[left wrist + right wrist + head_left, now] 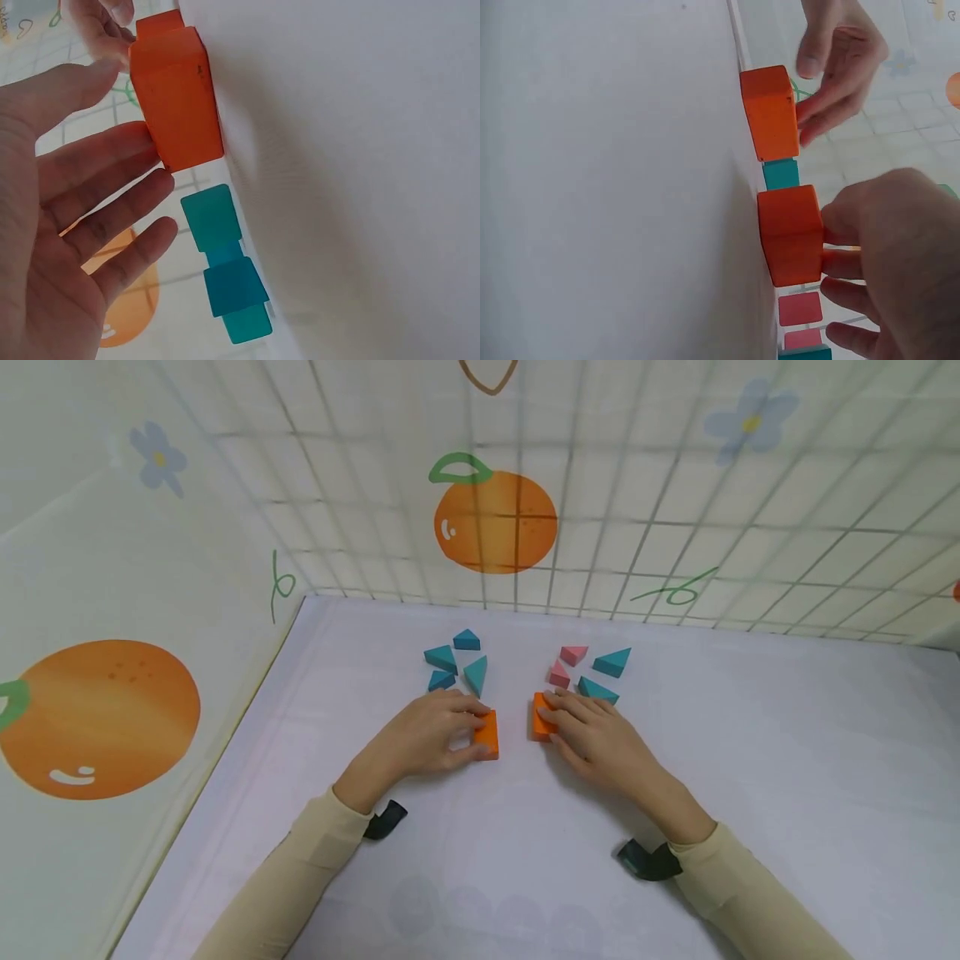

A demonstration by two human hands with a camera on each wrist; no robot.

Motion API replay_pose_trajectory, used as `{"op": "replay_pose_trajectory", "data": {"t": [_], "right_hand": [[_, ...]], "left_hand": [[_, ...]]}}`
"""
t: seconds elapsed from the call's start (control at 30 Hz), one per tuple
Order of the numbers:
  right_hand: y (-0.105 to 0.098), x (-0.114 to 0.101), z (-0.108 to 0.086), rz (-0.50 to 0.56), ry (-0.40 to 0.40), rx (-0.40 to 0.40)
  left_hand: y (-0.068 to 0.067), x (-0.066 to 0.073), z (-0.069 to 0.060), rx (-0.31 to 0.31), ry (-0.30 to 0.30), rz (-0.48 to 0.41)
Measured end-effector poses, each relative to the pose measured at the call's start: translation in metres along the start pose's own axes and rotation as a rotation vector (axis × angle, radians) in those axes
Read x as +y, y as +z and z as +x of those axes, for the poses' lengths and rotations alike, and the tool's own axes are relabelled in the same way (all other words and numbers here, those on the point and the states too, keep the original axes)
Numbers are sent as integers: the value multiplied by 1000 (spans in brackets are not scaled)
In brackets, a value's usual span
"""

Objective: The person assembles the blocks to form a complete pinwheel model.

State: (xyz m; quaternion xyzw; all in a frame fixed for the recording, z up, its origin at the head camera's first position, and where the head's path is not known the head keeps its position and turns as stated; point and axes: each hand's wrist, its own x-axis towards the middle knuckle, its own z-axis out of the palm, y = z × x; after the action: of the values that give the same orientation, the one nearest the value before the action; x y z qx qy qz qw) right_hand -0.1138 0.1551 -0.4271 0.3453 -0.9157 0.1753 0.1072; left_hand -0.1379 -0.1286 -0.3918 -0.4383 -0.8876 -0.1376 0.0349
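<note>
In the head view two orange blocks lie a short gap apart on the white table. My left hand [427, 735] pinches the left orange block [489, 737] by its near and far ends. The right orange block [540, 728] is held by my right hand [603, 739], fingers over its top and thumb at its near end. From the left wrist, the thumb and index finger of my left hand [75, 180] meet the left block [180, 97], other fingers spread. The right wrist view has my right hand [907, 255] against the right block [791, 236].
Several teal and blue triangular blocks [441, 658] lie beyond my left hand. Past my right hand are two pink triangular blocks [573, 655] and two teal ones [612, 662]. A fabric wall [360, 527] with a grid and printed oranges borders the table's back.
</note>
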Motion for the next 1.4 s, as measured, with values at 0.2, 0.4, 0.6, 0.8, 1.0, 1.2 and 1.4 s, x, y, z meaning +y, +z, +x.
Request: {"op": "replay_pose_trajectory", "data": {"t": [0.2, 0.4, 0.6, 0.8, 1.0, 1.2, 1.4], "right_hand": [[1, -1, 0, 4, 20, -9], [0, -2, -1, 9, 42, -24], [1, -2, -1, 17, 43, -21], [5, -3, 0, 10, 39, -6], [9, -3, -1, -2, 33, -11], [11, -4, -1, 5, 46, -12], [7, -4, 1, 2, 18, -6]], "left_hand": [[1, 0, 1, -34, -17, -13], [3, 1, 2, -25, -1, -17], [7, 5, 4, -1, 42, -51], [10, 9, 5, 9, 53, -42], [11, 12, 5, 6, 68, -23], [12, 14, 7, 18, 94, -13], [10, 14, 7, 22, 87, -8]]}}
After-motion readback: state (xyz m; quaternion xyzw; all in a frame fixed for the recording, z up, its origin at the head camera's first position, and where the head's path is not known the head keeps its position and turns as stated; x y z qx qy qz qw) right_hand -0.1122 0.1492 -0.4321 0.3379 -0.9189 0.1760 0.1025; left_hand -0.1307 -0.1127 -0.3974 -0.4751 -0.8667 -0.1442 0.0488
